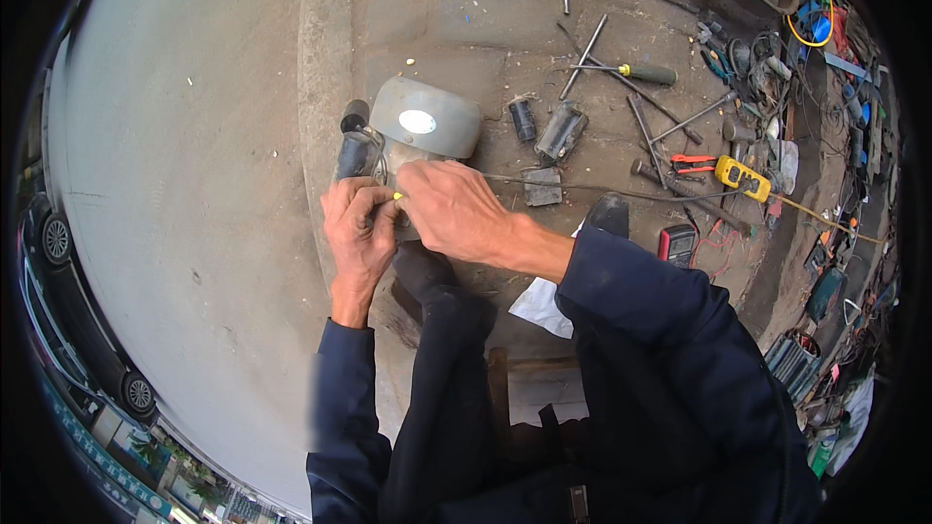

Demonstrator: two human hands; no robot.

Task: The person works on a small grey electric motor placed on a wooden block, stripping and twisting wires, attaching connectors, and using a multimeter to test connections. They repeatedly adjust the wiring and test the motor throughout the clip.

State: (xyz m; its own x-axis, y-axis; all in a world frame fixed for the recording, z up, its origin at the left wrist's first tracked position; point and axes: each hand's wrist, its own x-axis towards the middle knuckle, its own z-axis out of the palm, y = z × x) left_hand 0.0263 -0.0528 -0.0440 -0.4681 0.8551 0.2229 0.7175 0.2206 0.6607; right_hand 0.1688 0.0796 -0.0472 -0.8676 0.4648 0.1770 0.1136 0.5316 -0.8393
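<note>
My left hand and my right hand meet above my left shoe, fingers pinched together. A tiny yellow piece shows between their fingertips; what either hand grips is mostly hidden. Just beyond them sits a grey rounded metal housing with a white oval label, like a motor cover. At its left stands a black cylinder, with dark wires looping beside it down toward my left hand. A dark cable runs rightward from near my right hand.
Right of the housing lie two cylinders, a small grey block, a screwdriver and several T-handle wrenches. Farther right are a yellow control box, orange-handled pliers, a red multimeter and piled scrap.
</note>
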